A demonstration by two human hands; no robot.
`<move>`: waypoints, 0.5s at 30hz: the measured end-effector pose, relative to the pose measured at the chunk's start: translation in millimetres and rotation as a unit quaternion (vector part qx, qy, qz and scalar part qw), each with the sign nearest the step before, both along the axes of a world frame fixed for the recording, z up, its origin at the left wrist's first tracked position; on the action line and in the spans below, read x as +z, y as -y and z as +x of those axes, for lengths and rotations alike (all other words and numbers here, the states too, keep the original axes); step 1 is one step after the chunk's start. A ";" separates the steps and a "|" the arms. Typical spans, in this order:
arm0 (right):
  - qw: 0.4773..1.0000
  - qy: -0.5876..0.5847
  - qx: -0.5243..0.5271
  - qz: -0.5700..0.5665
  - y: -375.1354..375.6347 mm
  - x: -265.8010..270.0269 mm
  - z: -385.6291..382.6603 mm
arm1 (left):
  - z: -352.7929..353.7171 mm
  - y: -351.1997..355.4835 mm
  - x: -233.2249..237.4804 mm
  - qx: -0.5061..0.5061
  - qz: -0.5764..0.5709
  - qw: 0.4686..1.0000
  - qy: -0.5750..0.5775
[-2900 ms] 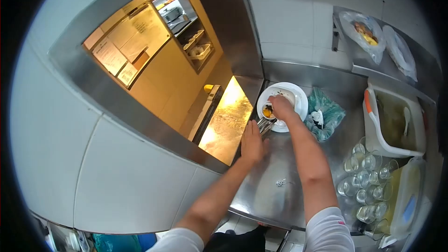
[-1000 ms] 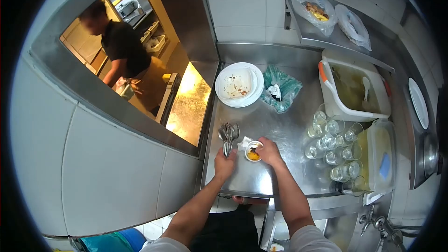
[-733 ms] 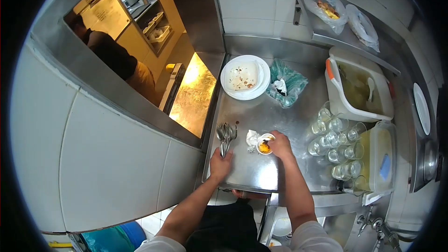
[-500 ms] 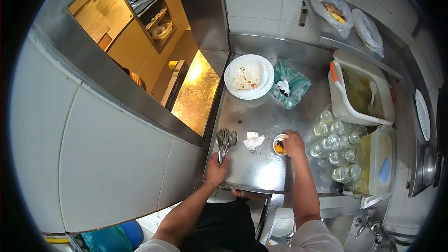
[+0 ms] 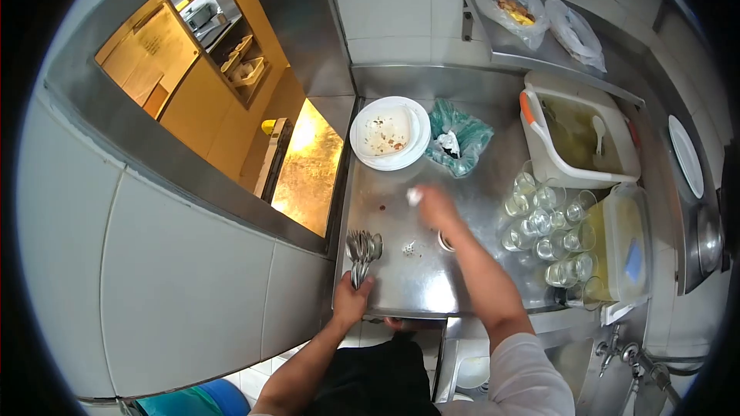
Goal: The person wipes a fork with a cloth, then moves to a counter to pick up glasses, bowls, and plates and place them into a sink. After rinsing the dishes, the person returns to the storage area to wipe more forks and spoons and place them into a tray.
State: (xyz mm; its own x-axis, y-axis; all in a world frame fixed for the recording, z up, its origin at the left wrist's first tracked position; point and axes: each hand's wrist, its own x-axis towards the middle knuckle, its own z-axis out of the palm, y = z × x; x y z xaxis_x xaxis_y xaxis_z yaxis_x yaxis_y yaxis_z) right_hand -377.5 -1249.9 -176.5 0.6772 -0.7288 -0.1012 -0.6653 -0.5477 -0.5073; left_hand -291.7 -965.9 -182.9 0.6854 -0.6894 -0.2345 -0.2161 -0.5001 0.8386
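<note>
A bunch of metal spoons and forks (image 5: 362, 253) is gripped by its lower end in my left hand (image 5: 352, 302), at the left front of the steel counter (image 5: 416, 289). My right hand (image 5: 438, 212), smeared by motion, is over the middle of the counter, closed on a crumpled white napkin (image 5: 415, 196). Below its wrist a small cup (image 5: 445, 241) stands mostly hidden. Crumbs (image 5: 409, 249) lie between the two hands. Behind the right hand is a green plastic bag (image 5: 472, 137) with white paper at its mouth.
Stacked white plates (image 5: 422, 139) with a food-smeared dish (image 5: 385, 132) stand at the back left. On the right are several drinking glasses (image 5: 551, 246), a white tub (image 5: 539, 142) of murky liquid with a ladle, and a lidded container (image 5: 632, 262). Above hangs a shelf (image 5: 509, 50) with bags.
My right hand has left the small cup, picked the crumpled napkin off the counter and moved up and left. My left hand still holds the cutlery. The view has shifted slightly.
</note>
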 end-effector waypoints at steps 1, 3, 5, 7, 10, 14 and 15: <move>1.000 0.006 -0.013 -0.015 28.9 8.1 -1.1 | 0.5 -3.0 -3.8 -0.006 0.001 1.000 0.008; 0.979 0.187 -0.081 -0.005 61.8 31.5 -15.4 | -5.9 -9.3 -4.9 -0.023 0.009 1.000 0.011; 0.944 0.230 -0.151 -0.183 78.9 38.4 -27.0 | -8.9 -7.0 2.7 -0.015 -0.013 1.000 -0.020; 0.972 0.150 -0.151 -0.099 71.0 45.2 -56.8 | -10.0 -13.9 -3.2 -0.024 -0.001 0.999 -0.029; 0.988 -0.020 -0.036 0.150 38.3 23.2 -89.7 | -13.2 -16.6 8.3 -0.039 0.005 0.999 -0.028; 0.998 -0.001 -0.058 0.010 -61.6 9.5 -105.4 | -16.9 -22.2 2.1 -0.070 -0.011 0.996 -0.053; 0.993 0.050 -0.093 -0.049 -78.5 4.3 -107.9 | -19.1 -25.1 0.2 -0.078 -0.004 0.995 -0.055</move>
